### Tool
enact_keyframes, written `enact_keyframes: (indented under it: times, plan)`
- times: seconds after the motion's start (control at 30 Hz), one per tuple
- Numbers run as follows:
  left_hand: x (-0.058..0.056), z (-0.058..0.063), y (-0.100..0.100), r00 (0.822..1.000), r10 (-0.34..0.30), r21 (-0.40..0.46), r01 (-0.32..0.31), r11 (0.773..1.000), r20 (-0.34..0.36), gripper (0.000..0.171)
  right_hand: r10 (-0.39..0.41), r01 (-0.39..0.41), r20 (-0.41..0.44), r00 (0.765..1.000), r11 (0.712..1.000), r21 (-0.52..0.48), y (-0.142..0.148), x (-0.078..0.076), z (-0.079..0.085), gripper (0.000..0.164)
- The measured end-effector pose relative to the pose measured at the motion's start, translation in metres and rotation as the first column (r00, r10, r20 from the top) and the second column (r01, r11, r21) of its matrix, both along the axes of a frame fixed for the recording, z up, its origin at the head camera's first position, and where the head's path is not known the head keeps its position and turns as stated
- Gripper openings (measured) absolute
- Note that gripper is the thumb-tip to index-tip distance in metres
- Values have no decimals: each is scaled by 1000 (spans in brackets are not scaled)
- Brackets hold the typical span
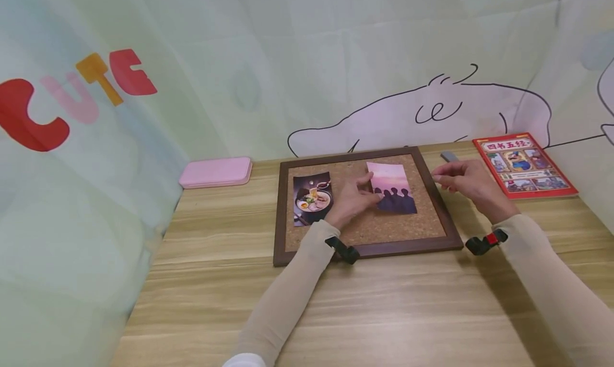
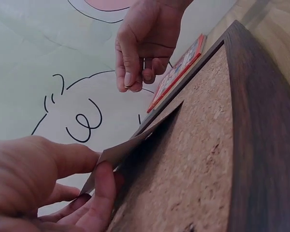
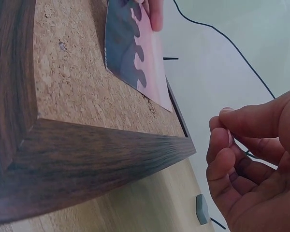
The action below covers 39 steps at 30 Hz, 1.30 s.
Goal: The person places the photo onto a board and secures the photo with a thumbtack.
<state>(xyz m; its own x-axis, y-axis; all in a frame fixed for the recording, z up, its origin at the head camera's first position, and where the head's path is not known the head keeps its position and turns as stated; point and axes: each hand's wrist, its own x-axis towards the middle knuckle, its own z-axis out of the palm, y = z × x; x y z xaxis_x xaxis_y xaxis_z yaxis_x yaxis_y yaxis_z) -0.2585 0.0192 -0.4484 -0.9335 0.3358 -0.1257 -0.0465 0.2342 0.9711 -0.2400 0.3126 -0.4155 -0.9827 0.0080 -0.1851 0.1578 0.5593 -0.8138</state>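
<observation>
My left hand (image 1: pixel 354 201) pinches the left edge of a photo (image 1: pixel 390 178) with a pink sky and dark silhouettes. Over the cork board (image 1: pixel 355 231), the photo is tilted, with a gap beneath it in the left wrist view. Left of that hand, a photo of a noodle bowl (image 1: pixel 312 199) lies on the cork. Just past the board's right frame, my right hand (image 1: pixel 472 186) is raised with thumb and fingertips together. A tiny gold-coloured thing (image 2: pixel 128 87) glints at those fingertips, mostly hidden by them.
A pink case (image 1: pixel 216 172) lies on the wooden table (image 1: pixel 216 298), left of the board. To the right are a red-bordered book (image 1: pixel 525 164) and a small grey object (image 1: pixel 449 156), partly behind my right hand. A printed curtain (image 1: pixel 336 63) hangs behind the table.
</observation>
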Motion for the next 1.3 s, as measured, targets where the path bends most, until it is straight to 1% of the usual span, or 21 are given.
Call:
enact_keyframes:
  times: [0.03,0.1,0.2,0.3,0.4,0.5,0.63,0.67,0.77,0.87,0.9,0.97,1.0,1.03,1.07,1.17,1.23,1.27,1.3]
  plan:
    - [0,-1,1,1000,0,-6,0,1000,-6,73,1,-1,-1,1000,1000,-2,0,0,0,38]
    - [1,-2,3,999,5,-45,-6,999,-33,73,1,-1,-1,1000,1000,-2,0,0,0,38]
    - [3,-4,7,995,10,-107,-21,994,-97,72,1,-1,-3,1000,1000,0,0,1,0,38]
    - [5,-5,11,989,15,-168,-41,985,-150,71,0,0,-6,1000,1000,-2,0,1,0,38]
    - [6,-6,15,982,17,-229,-60,972,-186,70,0,0,-4,1000,1000,-8,0,0,-1,38]
    - [7,-6,18,975,2,-301,-71,951,-222,70,-1,1,3,1000,1000,-8,-1,0,-1,38]
    - [6,-6,22,965,-26,-358,-71,931,-259,69,0,0,10,1000,1000,5,-1,-1,-2,41]
    - [7,-5,23,961,-40,-378,-68,923,-272,69,0,0,12,1000,1000,11,-2,-2,-2,41]
    - [8,-2,25,950,-89,-451,-59,891,-300,68,2,-3,16,1000,1000,24,-5,-5,-1,43]
    - [9,1,27,933,-143,-535,-60,843,-331,68,3,-3,-3,1000,1000,22,-11,-9,1,41]
    - [9,2,27,928,-154,-555,-64,830,-338,68,8,-8,-12,1000,1000,20,-13,-11,2,41]
    - [9,3,29,919,-172,-582,-74,810,-356,68,11,-10,-27,1000,1000,16,-17,-14,3,39]
    - [8,3,30,913,-181,-593,-80,801,-367,67,16,-15,-31,999,1000,17,-19,-15,4,39]
    - [4,-5,32,901,-187,-604,-98,791,-391,69,21,-21,-31,999,1000,21,-21,-17,4,39]
    - [4,-5,32,898,-190,-612,-105,784,-398,69,21,-21,-26,999,999,24,-23,-19,4,39]
    - [5,-5,34,889,-198,-616,-113,779,-413,69,31,-31,-3,1000,999,33,-29,-24,3,39]
    - [6,-5,34,891,-201,-621,-109,776,-408,69,41,-41,4,999,998,38,-33,-28,2,38]
    - [11,3,33,899,-203,-620,-92,779,-388,67,44,-45,6,999,998,39,-35,-30,2,36]
    - [12,3,33,900,-206,-619,-86,781,-384,67,54,-54,4,999,998,40,-37,-31,1,36]
